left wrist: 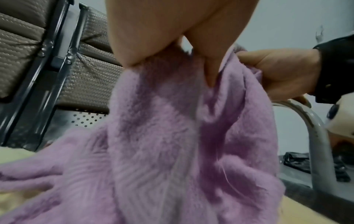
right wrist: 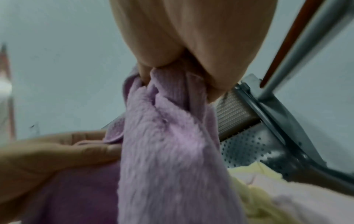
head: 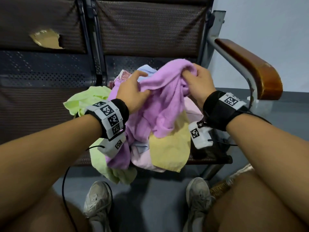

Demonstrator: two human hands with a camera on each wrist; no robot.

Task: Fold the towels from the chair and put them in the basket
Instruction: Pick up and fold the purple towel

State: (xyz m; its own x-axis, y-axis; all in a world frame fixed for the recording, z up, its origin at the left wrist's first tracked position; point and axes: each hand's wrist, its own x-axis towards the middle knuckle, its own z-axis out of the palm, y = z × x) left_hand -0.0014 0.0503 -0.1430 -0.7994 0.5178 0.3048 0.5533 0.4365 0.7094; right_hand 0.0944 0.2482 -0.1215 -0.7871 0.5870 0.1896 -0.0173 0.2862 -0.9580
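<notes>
Head view: purple towel (head: 160, 101) lifted above pile on chair (head: 209, 158). Left hand (head: 133, 91), right hand (head: 199, 81) both gripping bunched cloth. Best: find corners, shake flat before folding. Basket unseen.

At centre frame a lilac towel (head: 160, 97) tops lime-green (head: 80, 101), yellow (head: 168, 151) and pale pink (head: 142, 161) towels. The chair (head: 147, 30) back is brown weave; its armrest (head: 250, 67), at right, is reddish-brown wood.
</notes>
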